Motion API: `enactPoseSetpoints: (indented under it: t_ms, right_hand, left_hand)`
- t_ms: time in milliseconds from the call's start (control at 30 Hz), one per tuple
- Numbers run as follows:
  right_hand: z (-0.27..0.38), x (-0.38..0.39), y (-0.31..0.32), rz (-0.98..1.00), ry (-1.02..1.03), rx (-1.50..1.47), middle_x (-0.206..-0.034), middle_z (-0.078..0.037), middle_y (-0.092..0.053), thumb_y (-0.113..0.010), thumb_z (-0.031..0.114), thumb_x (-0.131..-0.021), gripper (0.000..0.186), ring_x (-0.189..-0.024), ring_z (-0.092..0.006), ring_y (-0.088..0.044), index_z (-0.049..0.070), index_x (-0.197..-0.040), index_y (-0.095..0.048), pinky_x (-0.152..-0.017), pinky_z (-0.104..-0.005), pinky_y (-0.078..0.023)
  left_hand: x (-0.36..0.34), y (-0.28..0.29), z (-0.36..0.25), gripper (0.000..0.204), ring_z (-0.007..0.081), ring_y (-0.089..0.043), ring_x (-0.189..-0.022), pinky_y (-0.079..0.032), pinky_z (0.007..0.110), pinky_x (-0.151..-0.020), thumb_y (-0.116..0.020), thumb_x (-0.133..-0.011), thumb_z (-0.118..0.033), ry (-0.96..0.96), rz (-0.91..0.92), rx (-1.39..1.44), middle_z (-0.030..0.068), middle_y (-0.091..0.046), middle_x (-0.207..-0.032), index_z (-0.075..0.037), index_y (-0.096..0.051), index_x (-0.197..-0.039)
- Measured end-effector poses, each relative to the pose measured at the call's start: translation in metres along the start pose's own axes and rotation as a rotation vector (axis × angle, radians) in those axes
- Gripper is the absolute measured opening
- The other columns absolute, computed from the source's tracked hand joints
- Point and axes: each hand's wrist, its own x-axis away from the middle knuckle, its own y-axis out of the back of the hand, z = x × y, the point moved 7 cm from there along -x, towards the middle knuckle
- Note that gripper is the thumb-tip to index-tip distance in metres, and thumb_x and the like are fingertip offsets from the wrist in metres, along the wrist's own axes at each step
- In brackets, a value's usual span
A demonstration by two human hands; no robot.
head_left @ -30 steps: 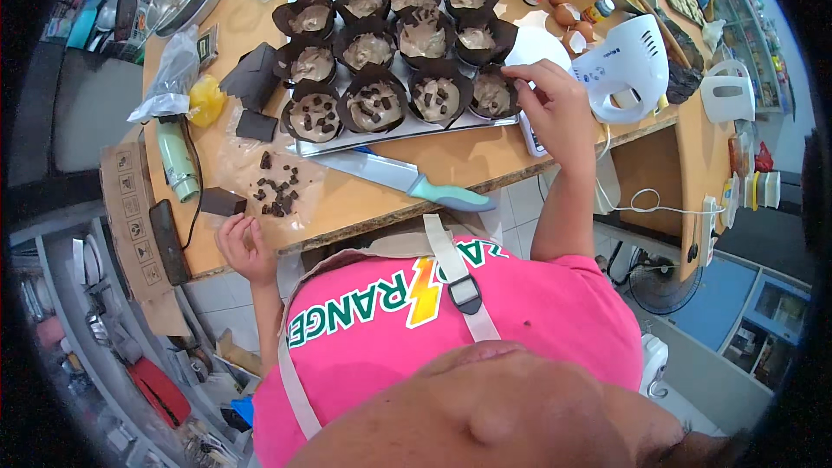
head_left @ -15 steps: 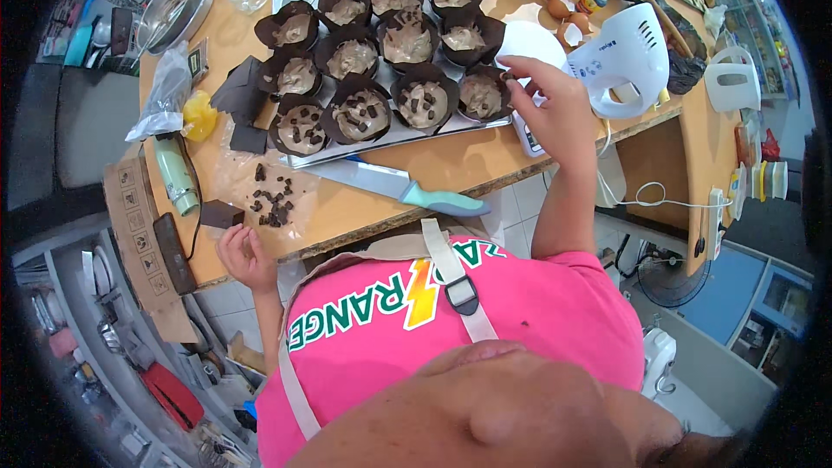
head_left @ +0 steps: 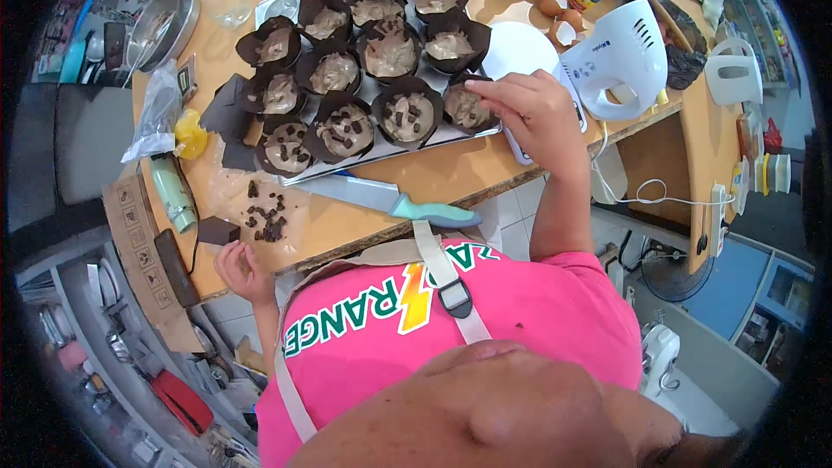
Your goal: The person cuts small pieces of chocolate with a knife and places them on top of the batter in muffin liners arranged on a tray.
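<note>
My right hand is at the front right muffin cup, a dark paper liner filled with brown batter. Its thumb and fingers are pinched together at the liner's far rim; what they hold, if anything, is hidden. More filled cups stand in rows on the metal tray. Dark chocolate chunks top the other front-row cups, such as one cup beside it. My left hand rests at the table's front edge, fingers loosely bent and apart, close to a dark paper square. Loose chocolate chunks lie nearby on clear film.
A knife with a turquoise handle lies along the front of the tray. A white hand mixer and a white scale stand right, with broken eggshells behind. Left are a green bottle and metal bowls.
My right hand has shifted left, from the right edge of the front right cup to its far rim. My left hand stays by the paper square. The view has shifted slightly.
</note>
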Motion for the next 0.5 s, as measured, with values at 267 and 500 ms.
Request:
enactPoseSetpoints:
  t_ms: [267,500]
  right_hand:
    - [-0.017,-0.006,-0.009,-0.052,0.107,-0.158,-0.075,-0.002,-0.065,-0.074,0.009,-0.076,0.019,-0.071,-0.0229,-0.060,0.012,-0.095,-0.075,-0.067,-0.0346,-0.045]
    - [-0.032,-0.009,-0.006,-0.060,0.050,-0.261,-0.084,-0.007,-0.070,-0.070,-0.004,-0.073,0.025,-0.074,-0.0249,-0.064,0.003,-0.096,-0.073,-0.072,-0.0343,-0.046]
  left_hand:
    - [0.001,0.000,0.002,0.009,0.0302,-0.058,-0.098,-0.046,0.041,-0.088,-0.067,-0.086,-0.002,-0.016,-0.012,-0.044,0.0144,-0.062,-0.102,-0.001,-0.064,-0.095]
    - [-0.001,-0.003,-0.001,0.010,0.0300,-0.057,-0.098,-0.044,0.042,-0.089,-0.067,-0.086,-0.001,-0.038,0.011,-0.092,0.0139,-0.062,-0.102,-0.002,-0.062,-0.095]
